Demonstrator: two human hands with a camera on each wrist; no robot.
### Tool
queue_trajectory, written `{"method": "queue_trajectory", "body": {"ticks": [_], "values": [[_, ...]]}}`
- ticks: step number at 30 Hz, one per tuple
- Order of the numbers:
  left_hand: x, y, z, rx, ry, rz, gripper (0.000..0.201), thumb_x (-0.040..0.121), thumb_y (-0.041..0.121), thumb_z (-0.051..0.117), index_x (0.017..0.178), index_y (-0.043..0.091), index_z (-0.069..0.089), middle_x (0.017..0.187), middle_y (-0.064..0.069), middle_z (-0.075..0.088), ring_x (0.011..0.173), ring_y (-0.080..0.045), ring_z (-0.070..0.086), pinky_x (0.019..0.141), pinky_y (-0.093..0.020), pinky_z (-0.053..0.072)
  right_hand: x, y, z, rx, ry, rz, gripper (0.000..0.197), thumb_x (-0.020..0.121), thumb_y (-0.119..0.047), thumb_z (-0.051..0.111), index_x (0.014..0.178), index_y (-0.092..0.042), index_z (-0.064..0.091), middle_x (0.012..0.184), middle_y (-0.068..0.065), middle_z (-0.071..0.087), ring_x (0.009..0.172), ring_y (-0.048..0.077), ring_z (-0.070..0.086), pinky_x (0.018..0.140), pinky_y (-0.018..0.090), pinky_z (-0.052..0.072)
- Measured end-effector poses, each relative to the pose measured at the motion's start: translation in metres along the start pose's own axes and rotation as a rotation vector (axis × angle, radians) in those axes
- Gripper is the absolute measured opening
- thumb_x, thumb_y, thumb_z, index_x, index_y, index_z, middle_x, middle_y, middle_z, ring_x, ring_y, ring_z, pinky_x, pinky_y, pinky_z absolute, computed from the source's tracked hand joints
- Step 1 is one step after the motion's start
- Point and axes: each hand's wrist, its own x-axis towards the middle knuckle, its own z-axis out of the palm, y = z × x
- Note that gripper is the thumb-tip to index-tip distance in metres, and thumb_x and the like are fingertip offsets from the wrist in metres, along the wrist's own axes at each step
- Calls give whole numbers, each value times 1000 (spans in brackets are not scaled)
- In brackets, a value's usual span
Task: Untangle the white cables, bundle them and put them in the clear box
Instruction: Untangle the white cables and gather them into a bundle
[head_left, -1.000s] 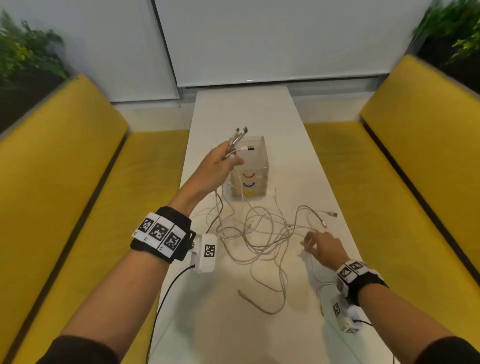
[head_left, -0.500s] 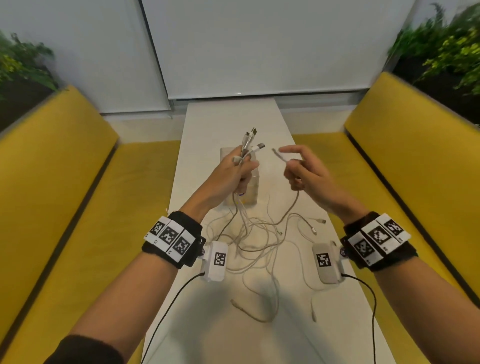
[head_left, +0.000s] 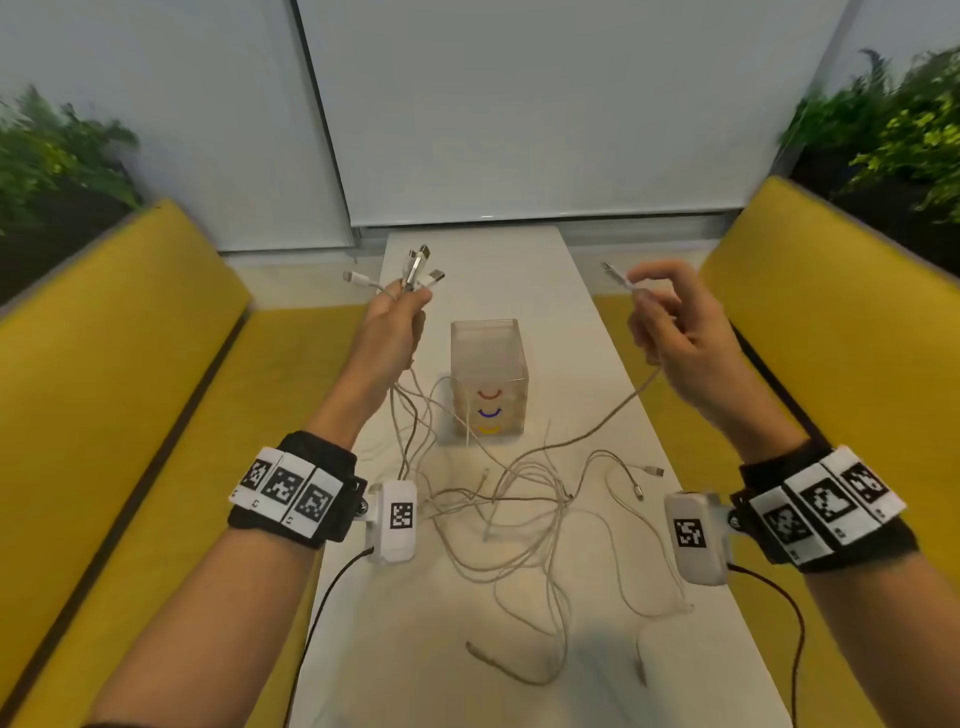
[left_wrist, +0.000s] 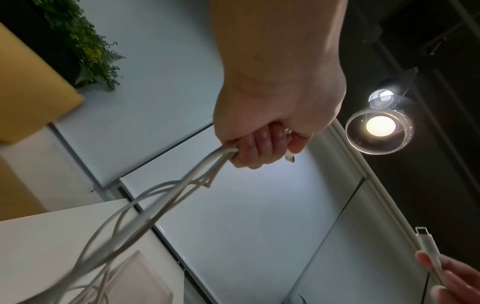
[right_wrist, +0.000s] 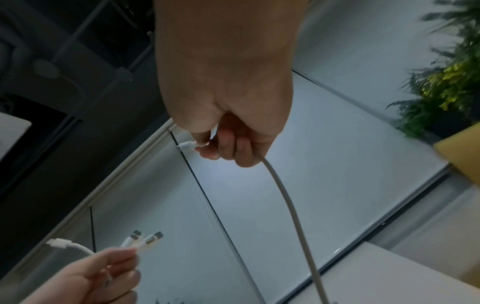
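A tangle of white cables (head_left: 519, 514) lies on the long white table (head_left: 483, 270) in front of the clear box (head_left: 488, 379), which stands upright with coloured arcs on its side. My left hand (head_left: 387, 332) is raised left of the box and grips several cable ends (head_left: 415, 267), their plugs sticking up above the fist (left_wrist: 259, 148). My right hand (head_left: 675, 332) is raised right of the box and pinches one cable end (head_left: 621, 278), its plug (right_wrist: 187, 145) pointing left. That cable (right_wrist: 288, 205) hangs down to the tangle.
Yellow benches (head_left: 104, 374) (head_left: 831, 322) run along both sides of the narrow table. Plants (head_left: 893, 130) stand behind the bench backs. Loose cable ends (head_left: 654, 472) lie at the table's right edge, another (head_left: 498, 667) near the front.
My right hand rose from the table with one cable end, came near the left, then both hands moved apart and higher. The box now shows between them.
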Motion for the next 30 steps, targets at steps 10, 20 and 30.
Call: {"method": "queue_trajectory", "body": {"ticks": [10,20,30], "values": [[-20,-11,39,-172,-285,-56,35,104,32,46,74,14,43,57,0,39,48,-15,30,49,-28,27,-4,-3,62,165,-179,36,11,106,-15,39,115,-16,44,60,1,37,51,14,31,45,31,26],[-31,-27,58,-665,-462,-230,27,76,31,57,91,9,53,69,-5,36,49,-12,27,53,-31,16,-8,-7,101,329,-207,209,20,107,-18,37,113,1,37,63,18,50,58,25,60,45,14,43],[-34,-32,53,-475,-454,-238,30,103,16,46,73,18,52,51,-1,24,36,-11,20,39,-27,15,-13,15,112,134,-127,181,20,107,-23,34,110,-5,44,55,-2,49,47,9,40,48,25,32]]}}
